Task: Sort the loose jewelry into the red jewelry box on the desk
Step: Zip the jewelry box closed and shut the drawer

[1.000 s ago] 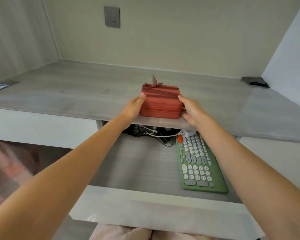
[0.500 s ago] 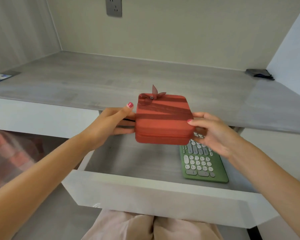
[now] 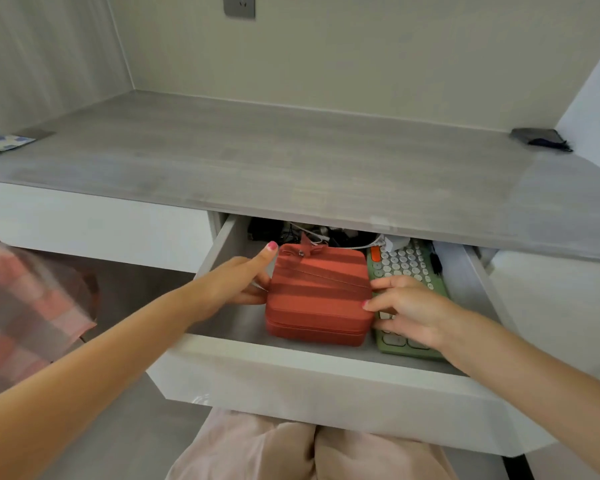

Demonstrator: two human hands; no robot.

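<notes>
Item: red jewelry box [image 3: 317, 294], square, zip seam round its side, striped lid shut, small ribbon bow at the far left corner. Location: inside the open desk drawer [image 3: 326, 372], just beside the green keyboard [image 3: 407, 271], tangled cables [image 3: 312, 233] behind. Left hand [image 3: 238, 282] grips its left side, fingers curled, one finger extended; right hand [image 3: 407, 311] holds the right edge with bent fingertips. Handling advice: keep it level, seat it flat, clear of the keys and cables, then release

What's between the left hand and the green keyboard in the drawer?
Head view: the red jewelry box sits between the left hand and the green keyboard, held at both sides; the right hand lies over the keyboard.
</notes>
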